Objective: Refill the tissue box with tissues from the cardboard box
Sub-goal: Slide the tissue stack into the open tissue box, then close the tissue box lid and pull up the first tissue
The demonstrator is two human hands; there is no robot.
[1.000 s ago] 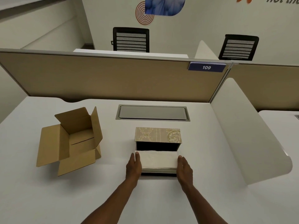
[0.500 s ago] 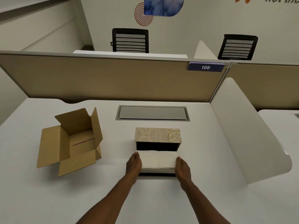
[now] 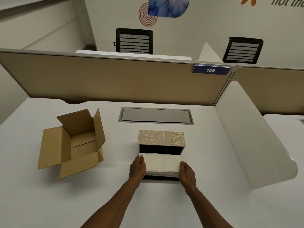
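Note:
A stack of white tissues (image 3: 162, 163) sits in the dark opening of the tissue box (image 3: 162, 138), whose gold patterned lid stands raised at the back. My left hand (image 3: 137, 168) grips the stack's left end and my right hand (image 3: 186, 173) grips its right end. The stack rises a little above the box's front rim. The brown cardboard box (image 3: 74, 143) lies to the left on the desk with its flaps open and nothing visible inside.
The white desk (image 3: 49, 203) has a grey cable hatch (image 3: 156, 115) behind the tissue box. A tan partition (image 3: 115, 79) closes the back and a white curved divider (image 3: 246, 137) the right side. Two black chairs stand beyond.
Both hands have stayed on the ends of the tissue stack; the stack has shifted only slightly in the box opening.

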